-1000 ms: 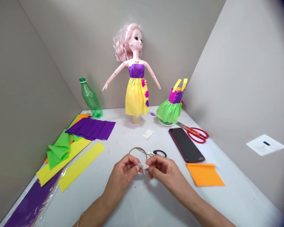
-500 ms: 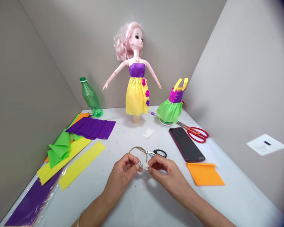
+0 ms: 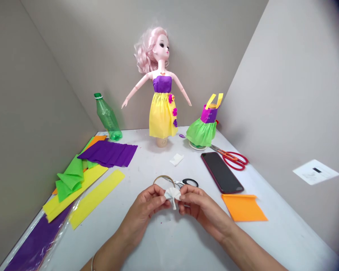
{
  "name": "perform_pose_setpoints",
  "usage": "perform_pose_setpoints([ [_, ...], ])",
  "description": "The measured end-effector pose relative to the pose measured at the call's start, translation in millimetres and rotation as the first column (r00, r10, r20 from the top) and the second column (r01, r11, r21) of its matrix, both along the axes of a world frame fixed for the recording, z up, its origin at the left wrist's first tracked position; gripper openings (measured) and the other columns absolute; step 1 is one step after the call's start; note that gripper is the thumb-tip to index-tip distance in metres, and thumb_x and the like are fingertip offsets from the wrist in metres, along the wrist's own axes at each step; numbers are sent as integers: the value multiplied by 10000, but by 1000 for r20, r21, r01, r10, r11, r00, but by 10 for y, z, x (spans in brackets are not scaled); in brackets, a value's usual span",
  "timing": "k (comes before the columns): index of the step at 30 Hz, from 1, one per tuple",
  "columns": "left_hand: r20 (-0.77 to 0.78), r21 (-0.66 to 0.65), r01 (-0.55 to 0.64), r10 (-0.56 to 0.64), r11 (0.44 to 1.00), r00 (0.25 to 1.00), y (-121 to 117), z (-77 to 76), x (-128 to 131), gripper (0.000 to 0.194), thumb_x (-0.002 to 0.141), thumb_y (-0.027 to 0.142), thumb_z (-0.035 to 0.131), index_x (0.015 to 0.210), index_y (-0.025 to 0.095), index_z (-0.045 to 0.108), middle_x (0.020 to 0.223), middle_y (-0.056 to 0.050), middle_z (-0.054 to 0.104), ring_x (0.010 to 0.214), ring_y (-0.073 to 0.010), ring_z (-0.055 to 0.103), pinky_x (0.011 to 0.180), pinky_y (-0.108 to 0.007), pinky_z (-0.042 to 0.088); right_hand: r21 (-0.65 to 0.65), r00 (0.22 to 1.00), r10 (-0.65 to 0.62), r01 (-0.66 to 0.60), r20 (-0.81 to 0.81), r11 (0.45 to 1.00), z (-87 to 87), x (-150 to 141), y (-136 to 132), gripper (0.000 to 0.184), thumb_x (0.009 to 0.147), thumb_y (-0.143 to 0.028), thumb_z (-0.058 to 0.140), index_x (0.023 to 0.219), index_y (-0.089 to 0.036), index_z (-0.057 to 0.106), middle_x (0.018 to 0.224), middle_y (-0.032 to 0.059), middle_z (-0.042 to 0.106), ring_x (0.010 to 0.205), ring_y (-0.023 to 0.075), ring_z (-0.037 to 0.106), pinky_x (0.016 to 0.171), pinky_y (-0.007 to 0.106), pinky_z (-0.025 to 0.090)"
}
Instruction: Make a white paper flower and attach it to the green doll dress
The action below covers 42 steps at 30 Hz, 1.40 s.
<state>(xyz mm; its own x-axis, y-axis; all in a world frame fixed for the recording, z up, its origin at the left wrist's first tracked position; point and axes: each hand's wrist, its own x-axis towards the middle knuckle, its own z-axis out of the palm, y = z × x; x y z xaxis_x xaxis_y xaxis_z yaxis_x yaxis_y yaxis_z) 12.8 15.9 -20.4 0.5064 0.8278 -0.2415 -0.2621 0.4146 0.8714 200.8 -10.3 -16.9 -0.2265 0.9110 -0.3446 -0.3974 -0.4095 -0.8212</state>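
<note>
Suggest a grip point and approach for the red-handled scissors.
I'd pinch the outer rim of the red loops, coming from above on the person's right. The scissors lie flat with blades pointing away toward the green skirt, so the loops face out. The phone sits close on their left, so that side looks tighter.

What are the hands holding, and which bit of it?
A small white pleated fan, maybe paper. The left hand pinches its left edge, and the right hand pinches its right edge.
</note>
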Motion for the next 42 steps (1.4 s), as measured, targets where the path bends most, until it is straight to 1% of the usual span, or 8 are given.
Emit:
perform_pose_setpoints([
  [4, 64, -36, 19, -17, 999, 998, -2, -4, 14, 82, 838, 217, 655, 816, 158, 603, 809, -18, 640, 807, -147, 601, 854, -312, 466, -2, 998, 14, -14, -65, 1000, -5, -12, -3, 119, 728, -253, 692, 737, -168, 611, 657, -10, 596, 607, 112, 528, 620, 228, 424],
  [9, 92, -41, 38, -34, 998, 995, -10, -12, 2, 64, 861, 198, 626, 827, 156, 593, 795, -28, 658, 794, -146, 614, 837, -314, 482, 10, 997, 10, -9, -75, 1000, -10, -21, 2, 97, 740, -243, 675, 748, -166, 615, 665, -11, 603, 609, 109, 530, 623, 225, 423],
  [17, 118, -68, -5, 13, 998, 993, 26, -13, -4, 100, 839, 204, 660, 812, 146, 583, 811, -24, 620, 788, -141, 607, 837, -308, 501, 67, 994, 75, -80, 84, 995, 18, -39, -31, 104, 732, -224, 675, 719, -154, 599, 652, -14, 581, 610, 111, 512, 643, 239, 407],
  [23, 31, 5, -5, 5, 1000, 1000, 31, -5, -32, 125, 834, 232, 658, 793, 158, 566, 803, -16, 616, 797, -148, 588, 827, -294, 475, 87, 988, 68, -81, 137, 993, 43, -45, -23, 120, 730, -239, 674, 724, -150, 594, 677, -2, 590, 627, 115, 508, 654, 244, 402],
  [28, -118, 102, 25, -12, 994, 993, 44, -45, -35, 169, 820, 289, 679, 815, 166, 563, 824, -19, 654, 839, -160, 590, 840, -283, 425, 102, 993, 46, -57, 111, 993, 32, -32, -25, 101, 744, -232, 656, 735, -154, 592, 687, 0, 598, 626, 114, 515, 653, 244, 403],
  [32, -155, 148, 64, -41, 987, 987, 50, -58, -17, 218, 809, 334, 695, 797, 167, 555, 794, -4, 638, 798, -146, 568, 777, -254, 406, 93, 997, 53, -58, 47, 994, 22, -38, -28, 105, 746, -221, 666, 739, -154, 587, 750, 16, 625, 618, 107, 519, 644, 249, 420],
  [36, -154, 144, 85, -62, 986, 986, 43, -62, -16, 200, 809, 323, 694, 815, 163, 573, 801, -3, 620, 793, -145, 558, 766, -255, 403, 90, 998, 55, -55, 0, 994, 14, -45, -14, 103, 758, -214, 672, 745, -152, 590, 758, 24, 639, 632, 113, 543, 650, 256, 450],
  [42, -128, 97, 73, -60, 993, 990, 31, -66, -25, 186, 802, 311, 692, 830, 160, 587, 837, -23, 637, 850, -171, 573, 838, -297, 409, 83, 998, 55, -54, -8, 995, 20, -41, -23, 127, 766, -235, 683, 758, -154, 587, 689, 16, 636, 614, 115, 556, 650, 260, 473],
])
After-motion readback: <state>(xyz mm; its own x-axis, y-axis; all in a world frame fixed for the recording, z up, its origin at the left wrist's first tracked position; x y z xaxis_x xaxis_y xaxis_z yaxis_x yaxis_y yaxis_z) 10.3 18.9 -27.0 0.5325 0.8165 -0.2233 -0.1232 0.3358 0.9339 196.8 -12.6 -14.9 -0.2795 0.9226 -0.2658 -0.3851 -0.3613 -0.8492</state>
